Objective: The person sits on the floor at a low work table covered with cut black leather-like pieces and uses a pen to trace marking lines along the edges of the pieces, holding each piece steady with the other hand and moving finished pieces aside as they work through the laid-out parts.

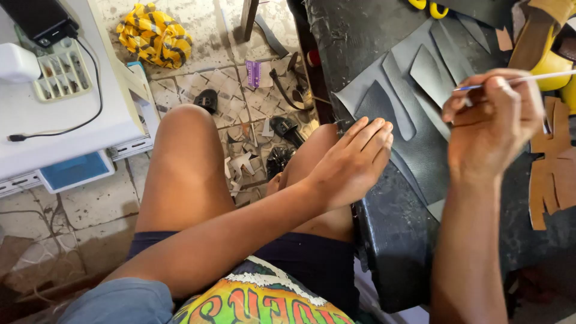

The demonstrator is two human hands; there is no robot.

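Pen [522, 78]: thin, white with blue tip, pinched in right hand [493, 123], fingers curled shut around it, tip pointing left over the dark sheet. Held above black leather sheet [420, 150] lying on black worktop [390, 240]. Cut pieces [420, 75] of dark grey leather, pointed and curved, stacked on the sheet just left of pen tip.

Left hand [354, 162]: flat, fingers stretched and together, palm down, holding nothing, pressing the sheet's left edge at the worktop rim. Forearm crossing over right thigh.

Tan leather piece [552, 174], strappy cutout, at right edge of worktop, just right of right hand. Yellow shoe form [555, 63] behind the hand, top right, partly hidden. Yellow scissor handles [429, 7] at top edge, mostly cut off.

Bare knees [186, 162] left of worktop, dark shorts, printed shirt at bottom.

Floor [90, 210]: cracked tile, littered with scraps [246, 165] of pale and black offcuts between knee and worktop. Small purple card [253, 73] among the scraps. Yellow-black striped cloth [155, 34] bunched at top, well apart from hands. Dark table leg near it.

White machine table [66, 120] at left, with black cable [78, 123] trailing across, black box [39, 21] top left, blue panel [75, 170] at lower front.
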